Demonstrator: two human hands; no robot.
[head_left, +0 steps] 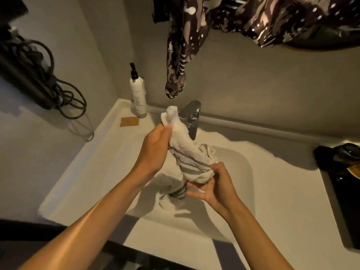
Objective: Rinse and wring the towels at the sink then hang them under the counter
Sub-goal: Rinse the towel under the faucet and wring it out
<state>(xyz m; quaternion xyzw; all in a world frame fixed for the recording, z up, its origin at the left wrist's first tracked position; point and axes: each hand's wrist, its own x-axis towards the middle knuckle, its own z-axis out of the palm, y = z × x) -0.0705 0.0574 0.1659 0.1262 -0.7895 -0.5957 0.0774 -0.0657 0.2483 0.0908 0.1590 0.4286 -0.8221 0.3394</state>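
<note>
A white towel with grey stripes is bunched into a thick roll above the white sink. My left hand grips its upper end near the chrome faucet. My right hand holds the lower end from beneath, thumb on top, some fingers spread. A second part of striped towel lies in the basin below; whether it is the same towel I cannot tell. No water is visibly running.
A white pump bottle stands at the sink's back left, beside a brown tag. Patterned dark fabric hangs from above the faucet. Black cables hang on the left wall. A dark object sits on the right counter.
</note>
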